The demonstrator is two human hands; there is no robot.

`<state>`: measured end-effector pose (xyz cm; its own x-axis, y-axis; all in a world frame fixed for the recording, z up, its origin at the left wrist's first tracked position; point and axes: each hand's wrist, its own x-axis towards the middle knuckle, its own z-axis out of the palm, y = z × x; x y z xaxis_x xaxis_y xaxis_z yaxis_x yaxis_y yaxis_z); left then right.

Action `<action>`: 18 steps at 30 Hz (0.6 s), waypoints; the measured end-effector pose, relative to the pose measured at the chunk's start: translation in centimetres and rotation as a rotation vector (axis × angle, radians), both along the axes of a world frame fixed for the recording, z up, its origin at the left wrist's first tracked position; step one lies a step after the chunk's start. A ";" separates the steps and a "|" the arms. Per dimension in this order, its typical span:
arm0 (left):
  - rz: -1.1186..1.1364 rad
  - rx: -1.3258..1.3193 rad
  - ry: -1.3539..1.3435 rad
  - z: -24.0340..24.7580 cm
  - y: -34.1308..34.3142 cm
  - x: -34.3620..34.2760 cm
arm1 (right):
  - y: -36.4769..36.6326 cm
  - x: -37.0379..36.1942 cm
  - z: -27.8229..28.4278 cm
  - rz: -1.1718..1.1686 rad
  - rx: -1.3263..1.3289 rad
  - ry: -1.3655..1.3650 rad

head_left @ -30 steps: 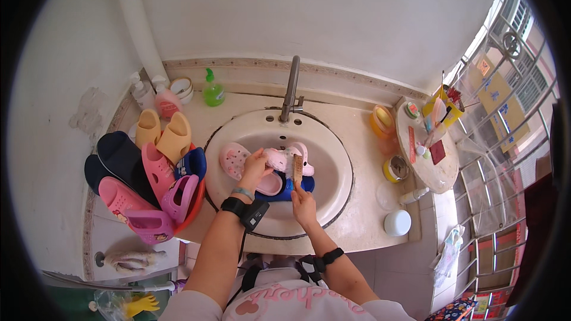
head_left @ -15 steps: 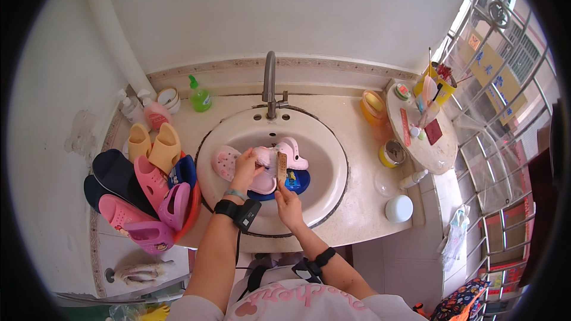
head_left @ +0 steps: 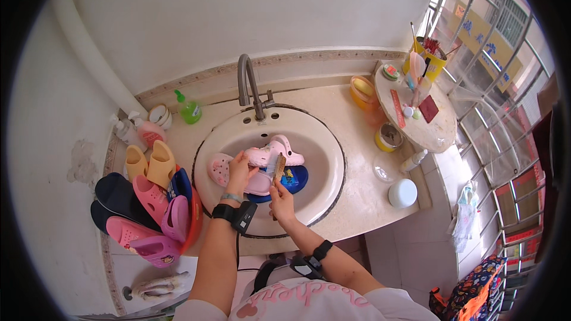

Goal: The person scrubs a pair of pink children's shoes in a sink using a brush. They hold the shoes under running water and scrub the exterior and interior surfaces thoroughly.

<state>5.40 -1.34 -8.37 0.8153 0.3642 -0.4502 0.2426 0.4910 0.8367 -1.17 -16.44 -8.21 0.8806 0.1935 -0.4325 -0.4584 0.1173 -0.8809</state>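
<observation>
Some pink lettering (head_left: 278, 293) crosses the shirt (head_left: 333, 307); left grip (head_left: 239, 173) clamps clog (head_left: 263, 156), right grip (head_left: 282, 202) brush (head_left: 279, 167).

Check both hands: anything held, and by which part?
Left hand: pink clog, grip at its left end. Right hand: brown brush, grip at its lower end.

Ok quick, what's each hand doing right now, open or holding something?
Left hand: closed, holding a pink clog.
Right hand: closed, holding a brush.
</observation>
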 end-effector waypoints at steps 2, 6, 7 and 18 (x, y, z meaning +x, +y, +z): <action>-0.019 0.020 0.032 0.5 -0.1 0.0 | -1.6 2.5 -2.5 -0.048 -0.077 0.045; -0.040 -0.008 0.038 0.4 0.3 -0.3 | -3.7 4.8 -1.8 -0.125 -0.041 0.188; -0.053 0.056 0.036 0.4 0.3 -0.5 | -3.9 4.3 -1.2 -0.062 -0.030 0.145; -0.093 0.508 -0.411 -0.2 -1.1 -3.2 | -4.7 3.2 4.4 0.463 -0.549 -0.877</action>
<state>2.24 -2.41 -8.53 0.9226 0.3689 0.1133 -0.1233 0.0035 0.9924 2.00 -21.15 -3.79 0.8147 0.5540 0.1716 0.4437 -0.4049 -0.7995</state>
